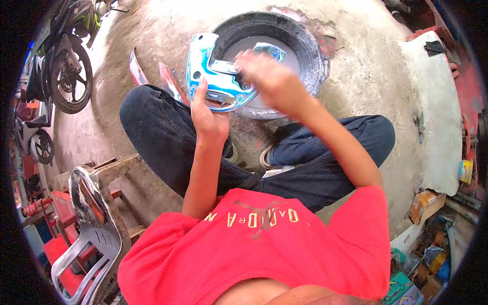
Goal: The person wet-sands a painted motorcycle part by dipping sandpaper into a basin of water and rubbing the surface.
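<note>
A curved blue-and-white panel (223, 90) with round holes is held up over the near left rim of a round black tub (314, 56). My left hand (209, 114) grips the panel's lower edge, thumb on its front face. My right hand (269, 79) is at the panel's right end, blurred by motion; its fingers are smeared, and whether they hold anything is hidden. Cloudy grey liquid (244, 47) fills the tub. Behind my right hand, a small blue-and-white piece (271, 51) shows in the tub.
Two red-and-white pieces (137, 68) (172, 81) stand left of the tub, by my left knee. A motorcycle wheel (71, 73) is at the upper left, a grey plastic chair part (96, 229) at the lower left. A pale board (437, 117) and a cardboard box (427, 206) lie right.
</note>
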`<state>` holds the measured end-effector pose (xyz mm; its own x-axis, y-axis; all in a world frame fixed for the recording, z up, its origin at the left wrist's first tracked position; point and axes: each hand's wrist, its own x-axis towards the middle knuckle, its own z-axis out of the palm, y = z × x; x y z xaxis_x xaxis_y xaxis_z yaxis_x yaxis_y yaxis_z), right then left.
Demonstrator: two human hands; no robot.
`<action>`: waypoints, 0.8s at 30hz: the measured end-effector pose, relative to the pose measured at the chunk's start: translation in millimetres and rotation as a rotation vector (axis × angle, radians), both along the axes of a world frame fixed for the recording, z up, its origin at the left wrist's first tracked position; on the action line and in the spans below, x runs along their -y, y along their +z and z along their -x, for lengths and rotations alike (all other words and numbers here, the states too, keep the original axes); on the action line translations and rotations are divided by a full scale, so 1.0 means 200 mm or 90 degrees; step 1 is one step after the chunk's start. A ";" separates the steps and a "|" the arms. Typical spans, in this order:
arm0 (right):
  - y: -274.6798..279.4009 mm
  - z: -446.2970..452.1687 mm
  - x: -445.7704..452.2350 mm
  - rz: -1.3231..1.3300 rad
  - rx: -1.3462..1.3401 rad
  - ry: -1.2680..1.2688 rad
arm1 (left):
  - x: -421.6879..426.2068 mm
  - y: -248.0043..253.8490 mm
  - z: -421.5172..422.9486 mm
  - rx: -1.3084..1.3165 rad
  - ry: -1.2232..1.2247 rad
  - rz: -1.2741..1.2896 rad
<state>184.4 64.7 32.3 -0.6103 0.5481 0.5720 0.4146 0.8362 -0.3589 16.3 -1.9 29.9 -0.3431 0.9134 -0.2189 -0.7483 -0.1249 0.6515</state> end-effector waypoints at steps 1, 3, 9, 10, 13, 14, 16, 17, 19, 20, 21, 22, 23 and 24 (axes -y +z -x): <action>-0.02 -0.05 -0.10 -0.018 0.002 -0.065 | 0.00 0.01 -0.02 -0.011 0.014 -0.001; -0.06 -0.08 -0.13 0.093 -0.012 -0.181 | 0.01 0.02 -0.03 -0.025 0.030 0.004; 0.00 0.07 0.17 0.004 -0.010 0.150 | 0.00 -0.08 0.06 0.018 -0.020 0.005; -0.01 0.03 0.08 -0.009 -0.011 0.111 | 0.01 -0.02 0.02 -0.004 -0.005 0.010; -0.06 -0.11 -0.20 0.083 -0.054 -0.113 | 0.01 -0.03 0.00 0.015 0.017 0.030; -0.09 -0.12 -0.18 0.066 -0.039 -0.100 | 0.01 -0.04 0.00 0.005 0.023 0.026; -0.08 -0.05 -0.07 -0.006 -0.011 -0.058 | -0.01 -0.02 0.00 -0.011 0.028 -0.001; -0.05 0.00 0.03 -0.011 -0.003 0.006 | -0.01 0.00 -0.01 -0.014 0.028 -0.019; 0.00 0.07 0.18 -0.016 0.011 0.118 | -0.01 -0.08 0.05 0.020 -0.011 -0.024; -0.01 0.05 0.15 -0.016 0.014 0.139 | -0.01 -0.15 0.09 0.048 -0.036 -0.017; -0.03 0.03 0.07 -0.004 0.001 0.084 | 0.00 -0.12 0.08 0.034 -0.019 -0.002; -0.05 -0.01 -0.03 0.005 -0.007 0.030 | 0.00 -0.06 0.04 0.024 -0.001 0.009; -0.05 -0.04 -0.10 0.012 -0.013 -0.024 | 0.00 -0.03 0.02 0.017 0.017 0.018; -0.06 -0.05 -0.11 0.038 -0.011 -0.066 | 0.00 -0.03 0.02 0.014 0.012 0.006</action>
<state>194.4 86.9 19.6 -0.5389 0.6417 0.5457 0.4917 0.7656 -0.4148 12.9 -1.4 24.4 -0.3545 0.9048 -0.2361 -0.7606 -0.1321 0.6356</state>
